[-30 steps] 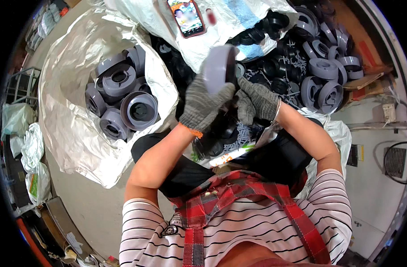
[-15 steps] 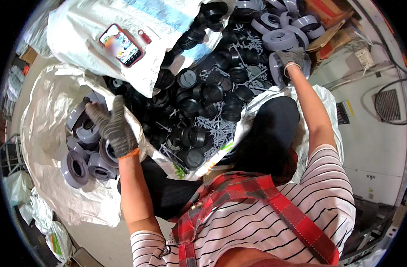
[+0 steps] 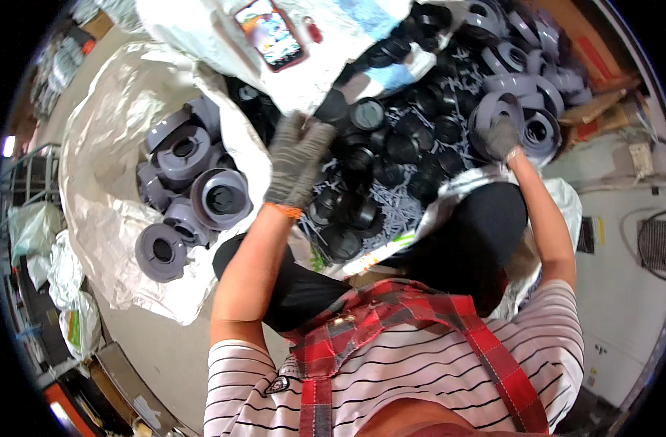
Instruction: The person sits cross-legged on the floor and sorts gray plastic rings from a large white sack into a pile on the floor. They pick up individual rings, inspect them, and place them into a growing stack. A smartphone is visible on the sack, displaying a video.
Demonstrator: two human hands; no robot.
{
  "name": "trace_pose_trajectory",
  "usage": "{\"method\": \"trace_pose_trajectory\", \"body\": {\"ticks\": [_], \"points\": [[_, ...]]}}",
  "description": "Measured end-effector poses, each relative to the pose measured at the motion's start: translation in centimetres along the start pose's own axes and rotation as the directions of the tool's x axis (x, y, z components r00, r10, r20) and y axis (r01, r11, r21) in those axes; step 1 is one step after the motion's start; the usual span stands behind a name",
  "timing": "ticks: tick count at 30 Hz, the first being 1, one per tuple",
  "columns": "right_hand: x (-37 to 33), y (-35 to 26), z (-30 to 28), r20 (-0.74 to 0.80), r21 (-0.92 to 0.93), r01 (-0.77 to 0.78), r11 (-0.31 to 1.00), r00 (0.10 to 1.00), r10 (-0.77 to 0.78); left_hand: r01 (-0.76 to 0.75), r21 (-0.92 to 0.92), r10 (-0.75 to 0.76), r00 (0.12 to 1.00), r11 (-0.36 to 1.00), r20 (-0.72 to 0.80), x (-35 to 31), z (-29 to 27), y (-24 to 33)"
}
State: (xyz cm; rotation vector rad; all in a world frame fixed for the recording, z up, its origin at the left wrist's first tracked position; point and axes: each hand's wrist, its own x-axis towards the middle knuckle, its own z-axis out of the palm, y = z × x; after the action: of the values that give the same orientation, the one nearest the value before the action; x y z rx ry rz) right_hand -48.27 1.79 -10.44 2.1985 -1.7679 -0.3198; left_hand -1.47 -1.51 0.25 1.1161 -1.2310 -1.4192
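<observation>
My left hand (image 3: 300, 160), in a grey knit glove with an orange cuff, is over the near left edge of a pile of black round caps (image 3: 367, 114). Its fingers are apart and nothing shows in them. On the right, my gloved right hand (image 3: 500, 138) is closed on a light grey plastic ring (image 3: 497, 109), its fingertips partly hidden inside the rim. More grey rings (image 3: 541, 91) are heaped just beyond it. Thin grey plastic sticks (image 3: 402, 207) lie scattered among the black caps.
At left, an open white woven sack (image 3: 92, 182) holds several grey ring parts (image 3: 220, 199). A phone (image 3: 269, 33) and a small red item (image 3: 312, 30) lie on white sacking at the back. Cardboard (image 3: 602, 109) stands at far right, near a pale cabinet (image 3: 624, 291).
My left hand has moved right, from above the grey parts in the left sack to the black caps. My right hand now grips a ring at the heap's near side. The view has shifted.
</observation>
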Motion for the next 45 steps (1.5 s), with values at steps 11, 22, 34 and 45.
{"method": "trace_pose_trajectory", "body": {"ticks": [11,22,34,45], "points": [[7.3,-18.1,-16.5,-0.323,0.847,0.393,0.358,0.915,-0.240,0.098,0.213,-0.179,0.897,0.972,0.405,-1.6,0.0,-1.5],[14.5,-18.3,-3.2,0.151,0.568,-0.201,0.798,0.979,0.139,-0.011,0.372,-0.020,0.997,0.928,0.079,0.3,-1.1,0.0],[6.6,-20.1,-21.8,0.021,0.871,0.044,0.489,0.991,-0.128,0.432,-0.442,-0.343,0.900,0.786,0.270,-1.0,-0.1,-1.3],[6.0,-22.0,-22.7,0.079,0.765,-0.015,0.643,0.994,-0.070,0.217,-0.020,-0.205,0.948,0.976,0.242,-1.7,-0.8,-1.0]]}}
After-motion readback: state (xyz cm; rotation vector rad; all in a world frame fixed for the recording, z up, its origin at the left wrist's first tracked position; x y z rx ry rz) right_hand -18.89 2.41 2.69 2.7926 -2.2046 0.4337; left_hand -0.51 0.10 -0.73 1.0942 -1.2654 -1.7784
